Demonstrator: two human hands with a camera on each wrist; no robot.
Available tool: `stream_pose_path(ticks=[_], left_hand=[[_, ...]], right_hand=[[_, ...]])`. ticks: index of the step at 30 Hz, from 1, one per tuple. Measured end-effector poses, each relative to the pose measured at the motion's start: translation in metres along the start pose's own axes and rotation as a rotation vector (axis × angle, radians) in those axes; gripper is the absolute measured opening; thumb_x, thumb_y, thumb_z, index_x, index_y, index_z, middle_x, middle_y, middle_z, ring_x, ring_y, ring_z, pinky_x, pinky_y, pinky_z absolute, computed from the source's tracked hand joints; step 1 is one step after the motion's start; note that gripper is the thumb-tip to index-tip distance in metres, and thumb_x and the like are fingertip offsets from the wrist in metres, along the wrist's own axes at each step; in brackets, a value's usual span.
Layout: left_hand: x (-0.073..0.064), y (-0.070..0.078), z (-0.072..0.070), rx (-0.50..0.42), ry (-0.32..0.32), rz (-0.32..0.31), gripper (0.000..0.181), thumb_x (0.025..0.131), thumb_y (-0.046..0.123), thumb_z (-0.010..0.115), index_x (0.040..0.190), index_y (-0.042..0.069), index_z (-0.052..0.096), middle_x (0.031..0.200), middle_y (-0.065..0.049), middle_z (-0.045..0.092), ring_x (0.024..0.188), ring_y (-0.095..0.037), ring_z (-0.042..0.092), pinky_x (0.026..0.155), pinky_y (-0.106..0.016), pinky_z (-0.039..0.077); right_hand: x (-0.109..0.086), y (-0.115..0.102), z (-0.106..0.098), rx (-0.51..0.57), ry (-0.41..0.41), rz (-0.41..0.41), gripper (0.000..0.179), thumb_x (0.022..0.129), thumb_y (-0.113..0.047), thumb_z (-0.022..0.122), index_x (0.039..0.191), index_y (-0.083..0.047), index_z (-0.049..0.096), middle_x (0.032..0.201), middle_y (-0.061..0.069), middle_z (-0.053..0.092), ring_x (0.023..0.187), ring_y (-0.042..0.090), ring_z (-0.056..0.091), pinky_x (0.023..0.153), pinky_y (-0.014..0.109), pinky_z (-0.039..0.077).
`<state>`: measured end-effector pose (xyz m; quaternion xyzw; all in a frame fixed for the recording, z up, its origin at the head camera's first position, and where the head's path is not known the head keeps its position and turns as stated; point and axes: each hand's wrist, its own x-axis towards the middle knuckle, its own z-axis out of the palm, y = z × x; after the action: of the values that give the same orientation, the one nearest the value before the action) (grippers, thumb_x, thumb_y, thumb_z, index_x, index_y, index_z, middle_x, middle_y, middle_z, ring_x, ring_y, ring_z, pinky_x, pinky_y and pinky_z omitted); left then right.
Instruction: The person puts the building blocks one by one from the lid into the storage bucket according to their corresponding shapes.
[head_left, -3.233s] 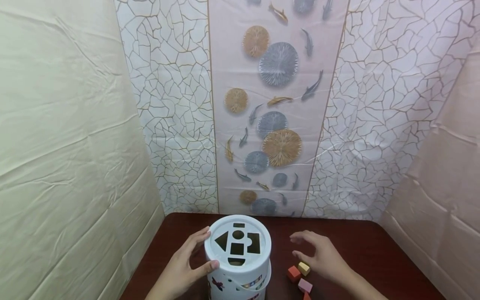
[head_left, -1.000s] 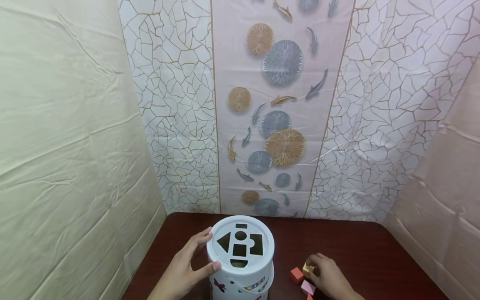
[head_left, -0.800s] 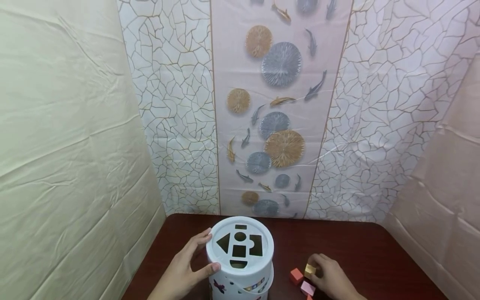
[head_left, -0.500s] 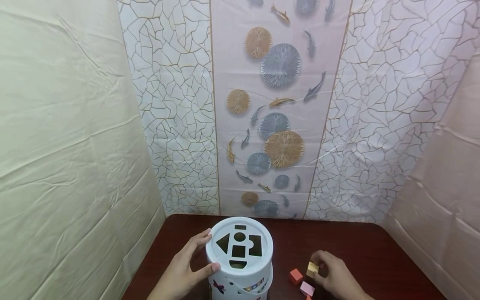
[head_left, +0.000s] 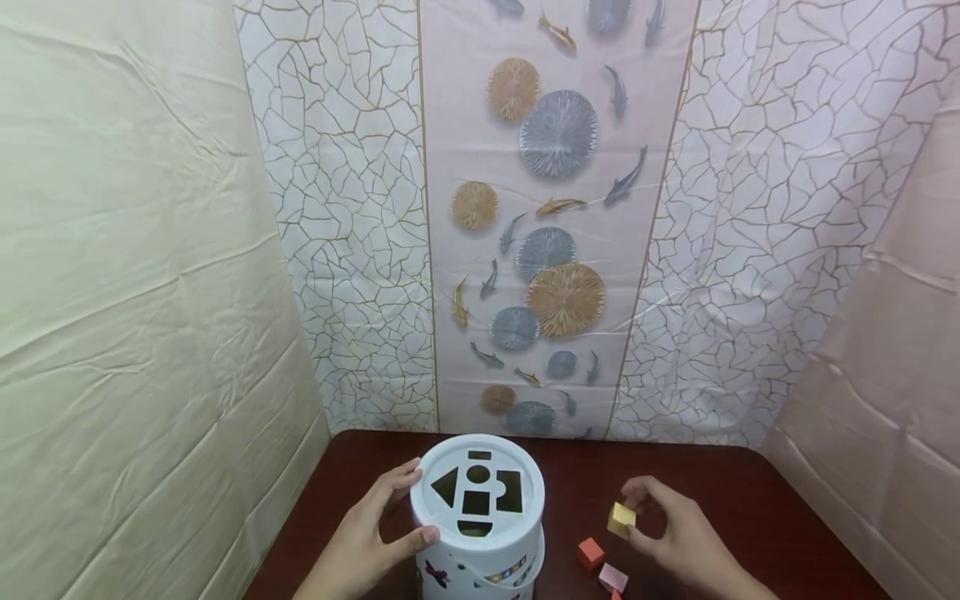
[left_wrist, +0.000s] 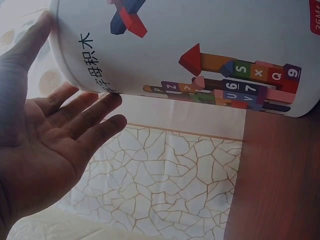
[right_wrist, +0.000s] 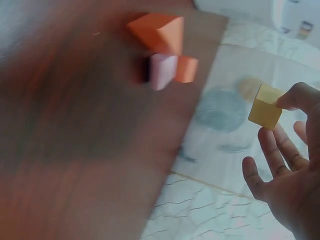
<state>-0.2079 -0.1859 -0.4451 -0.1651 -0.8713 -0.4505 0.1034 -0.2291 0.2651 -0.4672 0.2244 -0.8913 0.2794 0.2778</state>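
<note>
A white shape-sorter bucket (head_left: 480, 575) stands upright at the table's front, its lid (head_left: 491, 521) cut with several shaped holes. My left hand (head_left: 367, 525) rests against the rim, thumb on the near side and spread fingers farther round. In the left wrist view, that hand (left_wrist: 55, 135) touches the printed bucket (left_wrist: 165, 45), its fingers fairly straight. To the bucket's right, my right hand (head_left: 678, 537) pinches a yellow block (head_left: 622, 519) between thumb and fingertips. The right wrist view shows the yellow block (right_wrist: 266, 106) raised, with the other fingers of the right hand (right_wrist: 295, 195) spread.
A red cube (head_left: 591, 553), a pink block (head_left: 612, 578) and an orange-red block (head_left: 616, 595), partly cut off, lie between the bucket and my right arm. The dark red table (head_left: 712, 492) ends at a patterned cloth backdrop (head_left: 480, 333), with plain cloth on both sides.
My right hand has come down from above the blocks, taken hold of the yellow block and lifted it away from the red cube. The left hand and bucket stay in place.
</note>
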Motion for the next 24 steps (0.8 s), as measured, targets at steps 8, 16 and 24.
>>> stream_pose_path(ticks=[8, 16, 24], left_hand=[[0.0, 0.002, 0.0, -0.021, 0.013, 0.011, 0.081, 0.074, 0.062, 0.082, 0.143, 0.037, 0.049, 0.156, 0.021, 0.041, 0.143, -0.012, 0.047, 0.115, -0.043, 0.045], [-0.001, 0.006, -0.003, 0.024, 0.006, -0.01, 0.089, 0.075, 0.066, 0.08, 0.151, 0.039, 0.042, 0.154, 0.021, 0.042, 0.143, -0.011, 0.045, 0.113, -0.045, 0.047], [-0.001, 0.006, -0.002, 0.07, -0.003, -0.02, 0.09, 0.076, 0.071, 0.075, 0.153, 0.041, 0.04, 0.155, 0.018, 0.042, 0.145, -0.022, 0.043, 0.112, -0.065, 0.04]], right_hand=[[0.016, -0.032, -0.019, 0.067, 0.021, -0.119, 0.071, 0.063, 0.004, 0.09, 0.12, -0.027, 0.06, 0.094, -0.014, 0.067, 0.083, 0.004, 0.063, 0.078, 0.007, 0.046], [0.026, -0.051, -0.027, 0.122, 0.001, -0.175, 0.071, 0.065, 0.004, 0.09, 0.123, -0.025, 0.06, 0.095, -0.013, 0.067, 0.083, 0.005, 0.064, 0.079, 0.011, 0.049], [0.035, -0.061, -0.03, 0.101, -0.022, -0.171, 0.07, 0.067, -0.001, 0.091, 0.122, -0.028, 0.058, 0.095, -0.014, 0.069, 0.084, 0.0, 0.064, 0.08, 0.012, 0.051]])
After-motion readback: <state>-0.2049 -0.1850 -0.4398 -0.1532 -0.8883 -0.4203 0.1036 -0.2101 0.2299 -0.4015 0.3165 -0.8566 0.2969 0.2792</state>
